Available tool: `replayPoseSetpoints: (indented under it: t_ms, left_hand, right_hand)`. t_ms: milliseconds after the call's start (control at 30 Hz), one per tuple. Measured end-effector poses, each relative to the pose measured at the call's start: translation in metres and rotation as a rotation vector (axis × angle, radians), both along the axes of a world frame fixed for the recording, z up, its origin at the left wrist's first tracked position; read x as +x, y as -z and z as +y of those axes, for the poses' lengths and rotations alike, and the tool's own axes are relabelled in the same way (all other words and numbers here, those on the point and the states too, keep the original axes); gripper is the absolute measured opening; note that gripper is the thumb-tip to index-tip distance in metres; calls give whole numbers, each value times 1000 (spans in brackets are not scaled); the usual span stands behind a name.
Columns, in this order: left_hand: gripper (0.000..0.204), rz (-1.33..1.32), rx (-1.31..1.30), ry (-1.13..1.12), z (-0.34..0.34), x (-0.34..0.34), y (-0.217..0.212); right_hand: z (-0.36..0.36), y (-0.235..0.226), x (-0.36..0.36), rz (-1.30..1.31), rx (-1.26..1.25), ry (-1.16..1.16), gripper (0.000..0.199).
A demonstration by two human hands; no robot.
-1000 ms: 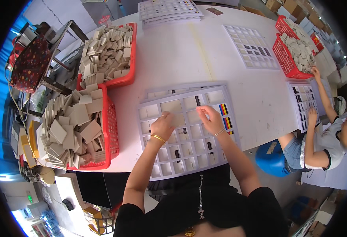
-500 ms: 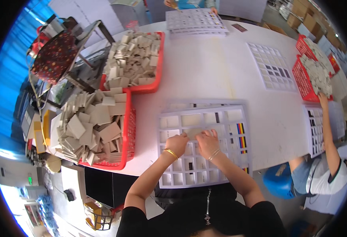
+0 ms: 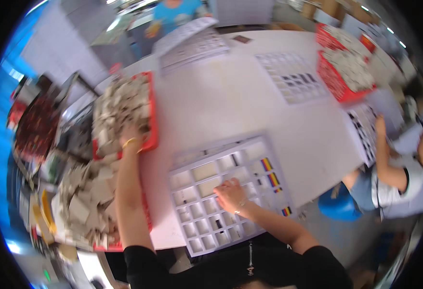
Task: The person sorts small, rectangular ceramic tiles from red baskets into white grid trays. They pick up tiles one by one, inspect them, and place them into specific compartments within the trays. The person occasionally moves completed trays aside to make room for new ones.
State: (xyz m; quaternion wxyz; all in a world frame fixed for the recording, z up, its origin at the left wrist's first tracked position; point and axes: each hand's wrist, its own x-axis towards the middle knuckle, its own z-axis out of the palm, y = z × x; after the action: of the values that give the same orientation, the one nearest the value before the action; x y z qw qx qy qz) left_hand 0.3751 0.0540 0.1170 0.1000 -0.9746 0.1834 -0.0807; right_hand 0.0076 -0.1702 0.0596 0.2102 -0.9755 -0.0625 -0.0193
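My left hand [image 3: 131, 133] reaches into the far red basket [image 3: 153, 108], among its pale flat tiles [image 3: 114, 106]. Blur and the tiles hide its fingertips, so I cannot tell what they hold. Over the white compartment tray [image 3: 276, 159] in front of me is my right hand [image 3: 231, 195], fingers curled down beside a beige tile [image 3: 206, 187]. Whether anything is pinched in them is hidden. Another beige tile [image 3: 205, 171] fills the compartment just beyond. Several compartments carry dark or striped coloured marks. A second tray [image 3: 187, 156] lies partly under this one.
A nearer basket heaped with tiles [image 3: 84, 202] stands at my left. Further trays lie on the white table [image 3: 206, 101]: one flat tray [image 3: 293, 79], and a stack [image 3: 192, 48] by a person in blue. At right, a person [image 3: 389, 178] works beside another tray and red baskets [image 3: 344, 67].
My left hand has left the tray and gone into the far-left basket. My right hand stays over the tray. The head view has turned, and the far person now tilts up a tray.
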Motion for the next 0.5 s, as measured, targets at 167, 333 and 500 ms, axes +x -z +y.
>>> replayPoseSetpoints:
  t_ms: [167,333,500]
  left_hand:
    - [55,333,59,-55,-9,8,-8]
    - [49,437,66,-115,-16,18,2]
    - [49,482,34,-118,22,71,57]
  right_hand:
    - [-2,10,5,40,-17,18,16]
    - [-4,5,4,88,-79,-7,15]
    - [0,4,0,76,-99,-24,16]
